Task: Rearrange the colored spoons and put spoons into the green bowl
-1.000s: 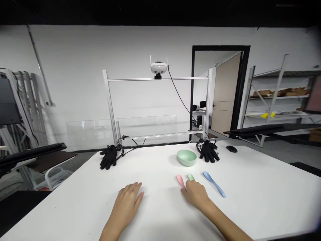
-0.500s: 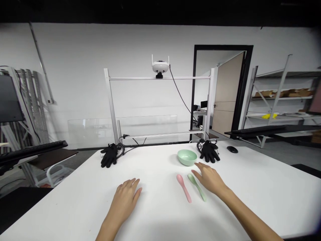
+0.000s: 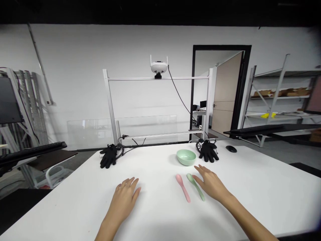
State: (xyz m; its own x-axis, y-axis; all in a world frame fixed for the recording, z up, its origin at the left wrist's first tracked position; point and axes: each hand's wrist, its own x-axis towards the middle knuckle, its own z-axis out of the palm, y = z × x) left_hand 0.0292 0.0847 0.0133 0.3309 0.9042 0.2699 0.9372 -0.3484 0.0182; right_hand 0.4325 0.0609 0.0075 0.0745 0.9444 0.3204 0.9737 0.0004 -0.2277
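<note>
1. Right hand (image 3: 212, 184): palm down on the white table (image 3: 260, 190), fingers stretched forward and loosely spread, grasping nothing that I can see. Its thumb side lies just beside the green spoon (image 3: 196, 187); I cannot tell from here whether it touches. Whatever may lie under the palm is hidden.
2. Left hand (image 3: 124, 198): flat on the table, released, fingers together, well apart from the spoons.
3. Green spoon: pale green, smooth, apparently plastic. It lies flat with its bowl end toward the far edge and its handle angled back to the right, between the right hand and the pink spoon (image 3: 183, 190).
4. Pink spoon: same pattern, lying nearly parallel, just left of the green one, not touching it.
5. Green bowl (image 3: 186, 157): shallow, upright, beyond the spoons.
6. Black gloves: one (image 3: 108, 156) at far left, one (image 3: 208, 150) just right of the bowl.
7. Risks, in my judgement:
   - The spoon is thin and lies flush on a slick top, so fingertips may skate over it or push it away.
   - A sideways nudge from the thumb could slide it into the pink spoon.
   - A forward sweep of the wrist could knock the bowl.
</note>
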